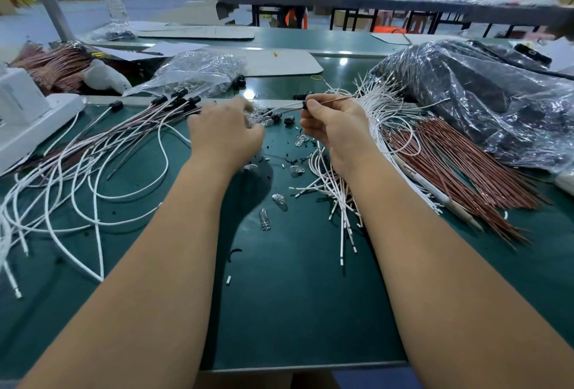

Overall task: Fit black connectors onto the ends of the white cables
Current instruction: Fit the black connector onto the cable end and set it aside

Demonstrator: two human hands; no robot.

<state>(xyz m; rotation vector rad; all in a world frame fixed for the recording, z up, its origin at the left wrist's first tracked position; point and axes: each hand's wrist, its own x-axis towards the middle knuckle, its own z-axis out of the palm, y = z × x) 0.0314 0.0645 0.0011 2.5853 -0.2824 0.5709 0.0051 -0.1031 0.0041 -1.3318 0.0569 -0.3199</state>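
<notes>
Green tabletop point(295, 295) carries everything. Right hand point(335, 128) pinches a black connector point(305, 105) with a thin brown wire running through its grip, just beside the white cables point(372, 103). Left hand point(225, 134) reaches, fingers curled, into small glass bulbs point(264, 118); what it grasps I cannot tell. Behind, a clear bag point(198, 73) holds more bulbs. No writing is legible.

My green table point(295, 311) is holding lots of stuff. White cables point(77, 177) are lying left of my hands. Brown wires point(459, 165) are lying to the right. Tiny glass bulbs point(264, 219) are sitting between my arms.
</notes>
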